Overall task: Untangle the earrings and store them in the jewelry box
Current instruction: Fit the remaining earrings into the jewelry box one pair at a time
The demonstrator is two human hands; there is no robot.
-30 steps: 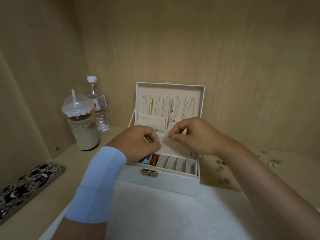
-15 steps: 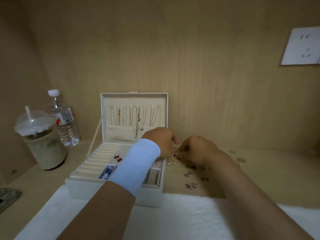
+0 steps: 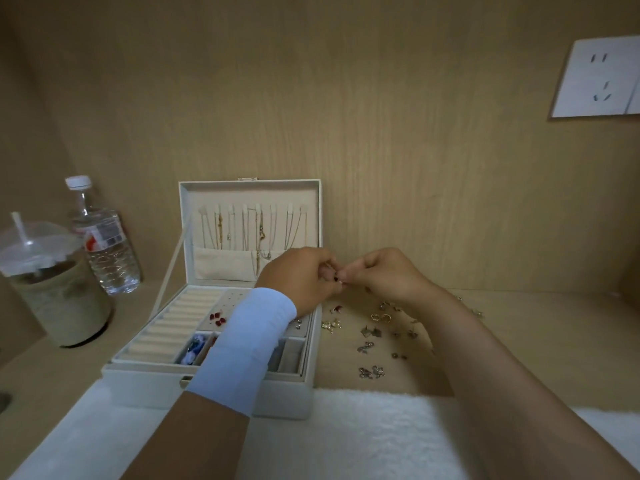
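Head view: both hands meet fingertip to fingertip, just past the right rim of the box (image 3: 145,382).
Left hand (image 3: 298,282): fingers curled, tips pinching a small dark-red earring (image 3: 336,278); pale wristband (image 3: 249,344) on the forearm.
Right hand (image 3: 388,275): fingers curled, pinching the same earring from the other side; the exact hold is too small to tell.
Earring: in the air between the two hands, touching both.
Below the right hand: loose earrings (image 3: 381,336) lie scattered on the wooden shelf (image 3: 554,323), some in small clumps.
Below the left hand: the box, lid up. Its stud panel (image 3: 239,301) lies under the wrist, with red studs (image 3: 217,319) on it just left of the wristband. Necklaces (image 3: 256,226) hang in the lid behind the hand.
Step in hand: judged as working one earring free of a tangle or its back before storing.
Next move: judged to call for a fine pull apart at the fingertips, then a short carry left and down to a free hole in the panel. The piece is tiny, so a slip is the risk.
Progress: judged early to middle, with most pieces not yet boxed.
Farther out: cup (image 3: 52,292) and bottle (image 3: 104,244) well left of the left hand; white mat (image 3: 346,441) under both forearms; socket (image 3: 599,77) high to the right.
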